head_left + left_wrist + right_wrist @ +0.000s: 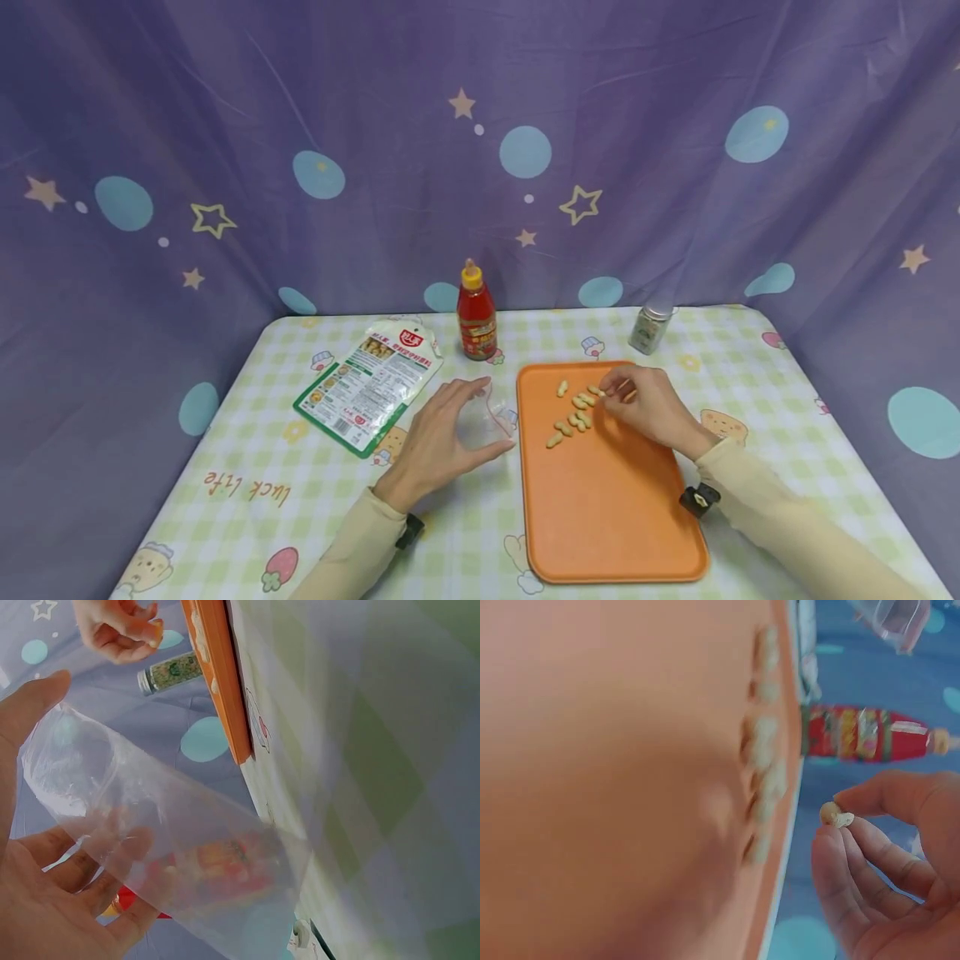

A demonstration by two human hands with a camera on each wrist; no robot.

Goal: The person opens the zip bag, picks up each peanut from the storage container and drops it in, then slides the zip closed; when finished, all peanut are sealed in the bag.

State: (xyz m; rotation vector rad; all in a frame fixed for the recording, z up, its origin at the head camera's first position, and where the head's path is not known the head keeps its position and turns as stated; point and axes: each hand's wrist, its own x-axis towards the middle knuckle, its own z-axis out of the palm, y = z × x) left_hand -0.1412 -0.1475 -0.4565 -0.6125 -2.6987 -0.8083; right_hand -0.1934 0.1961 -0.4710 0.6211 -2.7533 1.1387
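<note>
My left hand (435, 442) holds a clear plastic bag (180, 802), its thumb and fingers spread wide with the bag's mouth stretched between them. The bag hangs to the left of the orange tray (607, 525), above the tablecloth. Over the tray's far right part, my right hand (648, 408) pinches a peanut (834, 814) between thumb and fingertips, lifted off the tray surface. Several unshelled peanuts (554, 440) lie loosely strewn on the far half of the tray, left of the right hand.
A red sauce bottle (477, 327) with a yellow cap stands behind the bag. Beyond the tray's far right corner is a small spice jar (648, 332). A green and white seasoning packet (375, 383) lies flat on the left. A purple curtain (405, 250) hangs along the far edge.
</note>
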